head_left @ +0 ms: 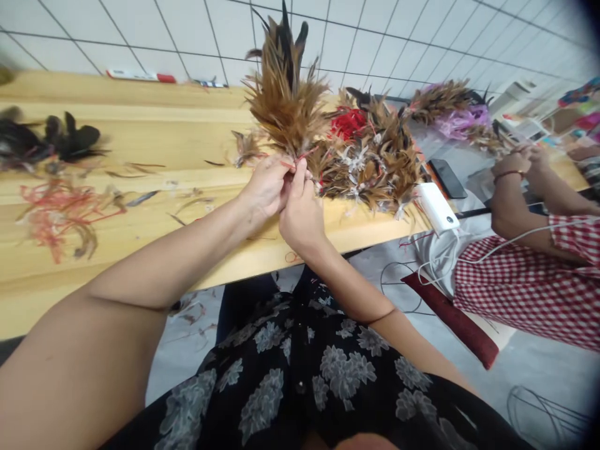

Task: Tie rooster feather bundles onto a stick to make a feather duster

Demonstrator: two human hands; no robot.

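An upright bunch of brown feathers (285, 87) rises above the wooden table (154, 137). My left hand (265, 187) is closed round the base of the bunch. My right hand (300, 209) presses against it from the right, fingers pinched on a thin red thread (307, 154) at the stems. Just right of my hands lies a pile of tied brown feather bundles (375, 159) with a red tuft (347, 123) in it.
Red thread scraps (56, 212) and black feathers (56, 142) lie at the table's left. A white power bank (438, 207) with a cable sits at the table's right edge beside a black phone (447, 178). A person in a red checked garment (529, 281) works at the right.
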